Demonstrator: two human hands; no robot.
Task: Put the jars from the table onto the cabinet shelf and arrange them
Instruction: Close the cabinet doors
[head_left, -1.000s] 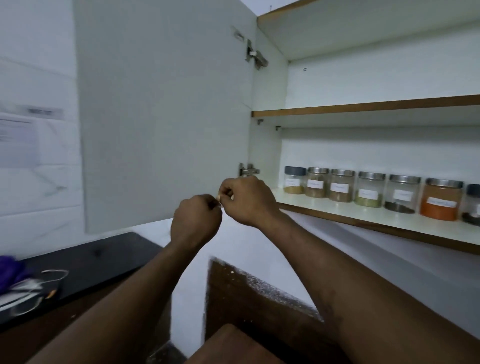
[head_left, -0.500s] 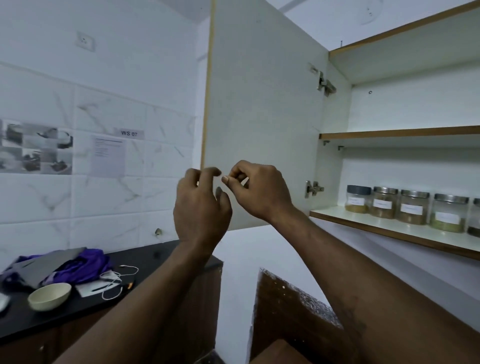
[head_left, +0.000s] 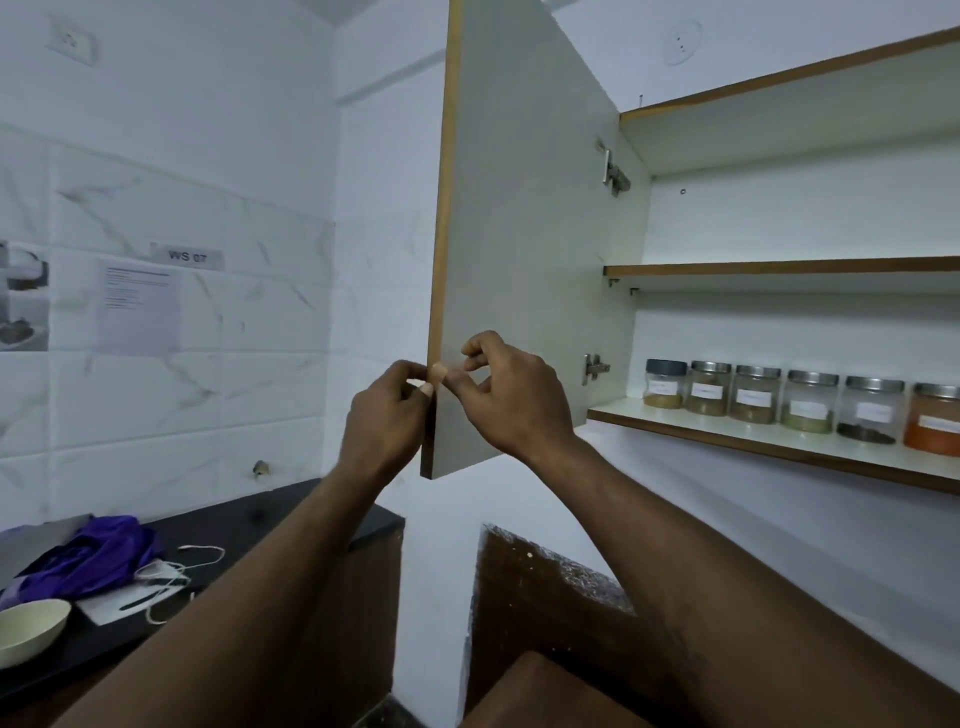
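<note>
Left and near: a dark table (head_left: 249, 519), carrying a purple cloth (head_left: 88, 556), a white cord (head_left: 176, 566), a flat card (head_left: 119, 608) and, at the left frame edge, a pale bowl (head_left: 28, 626). Behind it, marbled wall tiles with a printed sheet (head_left: 137, 306), a tag (head_left: 188, 256) reading "WS 07" and, high up, a socket (head_left: 72, 41). Mid-scene: the door (head_left: 519, 234) of the cabinet, standing wide open, brown edge toward the viewer, two metal hinges (head_left: 615, 171) on its right side. Bottom centre: a brown wooden piece (head_left: 545, 587), too cropped to name.

In front of the door's lower edge, both hands up. Left hand (head_left: 387, 415) with fingers curled in, thumb tip against forefinger tip. Right hand (head_left: 519, 400) with thumb and forefinger reaching across to the left fingertips, other fingers arched and lifted. Fingertips pressed together; anything small pinched there, cannot tell. Forearms rising from the near bottom, hiding the table's right end and part of the wall under the cabinet; right forearm passing below the shelves without covering them.

Right of the door, inside the cabinet: an upper shelf (head_left: 779, 269) and, beneath it, the lower shelf (head_left: 753, 441). On the lower shelf, six jars (head_left: 810, 402) in view, well right of the hands and untouched. All upright, lids up, white labels facing the near side. Leftmost dark-lidded, the rest metal-lidded; rightmost, orange inside, cut by the frame edge. Row's long axis along the shelf, left to right, set back from the front rim, neighbours just beside one another.
</note>
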